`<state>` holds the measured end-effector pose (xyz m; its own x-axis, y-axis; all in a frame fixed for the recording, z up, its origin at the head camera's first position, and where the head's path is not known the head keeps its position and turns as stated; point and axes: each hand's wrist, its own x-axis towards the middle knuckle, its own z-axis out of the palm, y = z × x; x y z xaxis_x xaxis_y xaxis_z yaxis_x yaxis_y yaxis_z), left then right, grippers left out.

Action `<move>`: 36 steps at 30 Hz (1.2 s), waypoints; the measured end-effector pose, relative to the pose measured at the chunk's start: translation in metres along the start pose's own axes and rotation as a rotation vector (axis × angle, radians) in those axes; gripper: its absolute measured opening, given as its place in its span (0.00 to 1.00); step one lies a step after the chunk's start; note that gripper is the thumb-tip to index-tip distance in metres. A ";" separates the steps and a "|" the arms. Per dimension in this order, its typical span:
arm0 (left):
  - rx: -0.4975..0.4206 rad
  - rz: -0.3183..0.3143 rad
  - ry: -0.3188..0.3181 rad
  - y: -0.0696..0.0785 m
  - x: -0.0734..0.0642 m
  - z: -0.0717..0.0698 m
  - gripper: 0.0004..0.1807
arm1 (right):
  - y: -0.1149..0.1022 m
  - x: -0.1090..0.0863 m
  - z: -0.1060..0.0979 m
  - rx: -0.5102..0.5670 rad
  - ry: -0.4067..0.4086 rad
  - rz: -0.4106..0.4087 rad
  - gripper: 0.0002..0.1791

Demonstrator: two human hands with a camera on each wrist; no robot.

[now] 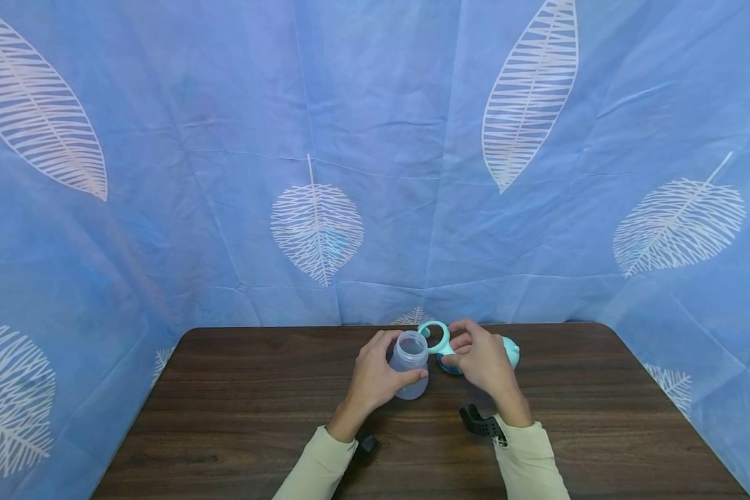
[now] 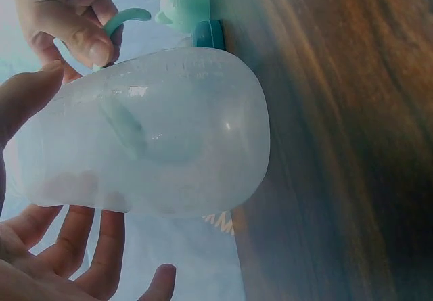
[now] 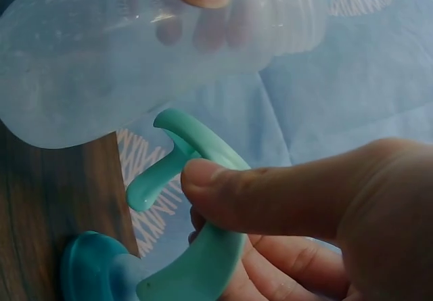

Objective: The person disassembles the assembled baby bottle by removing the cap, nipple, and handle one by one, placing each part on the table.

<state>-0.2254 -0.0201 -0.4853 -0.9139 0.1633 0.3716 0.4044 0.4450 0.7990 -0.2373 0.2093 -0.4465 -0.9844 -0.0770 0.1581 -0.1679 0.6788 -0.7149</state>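
A translucent baby bottle (image 1: pixel 410 378) with an open threaded neck is gripped by my left hand (image 1: pixel 373 373), thumb on one side and fingers on the other. Its base is close to the table; whether it touches, I cannot tell. Just right of the bottle, my right hand (image 1: pixel 484 357) pinches a mint-green bottle handle (image 3: pixel 203 264) between thumb and fingers. The handle's ring is apart from the bottle neck. Behind the right hand lie a teal bottle collar (image 3: pixel 88 270) and a mint animal-shaped cap (image 2: pixel 186 7), partly hidden in the head view.
The dark wooden table (image 1: pixel 237 410) ends at a back edge just beyond the hands. Behind it hangs a blue cloth (image 1: pixel 387 222) with white leaf prints. Black bands are worn at the wrists, the right strap (image 1: pixel 480 422) plainly visible.
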 end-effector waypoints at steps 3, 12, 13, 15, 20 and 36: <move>0.000 0.000 0.002 0.000 0.000 0.000 0.37 | 0.001 0.000 0.003 -0.008 -0.002 0.008 0.29; 0.001 -0.001 0.001 0.000 0.000 0.000 0.37 | 0.006 0.002 0.011 -0.045 0.013 0.024 0.29; 0.001 0.000 0.001 0.000 0.000 0.000 0.37 | 0.007 0.002 0.012 -0.051 0.015 0.023 0.29; 0.000 0.002 0.001 0.001 0.000 0.000 0.37 | 0.008 0.002 0.014 -0.062 0.019 0.018 0.29; -0.002 0.005 0.001 0.001 -0.001 -0.001 0.37 | 0.008 0.003 0.017 -0.069 0.026 0.019 0.29; -0.008 -0.006 -0.013 -0.001 0.002 -0.002 0.37 | 0.003 0.003 0.031 -0.122 0.056 0.021 0.30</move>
<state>-0.2272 -0.0221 -0.4845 -0.9167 0.1719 0.3607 0.3991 0.4391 0.8049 -0.2426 0.1888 -0.4696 -0.9826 -0.0230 0.1845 -0.1363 0.7641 -0.6305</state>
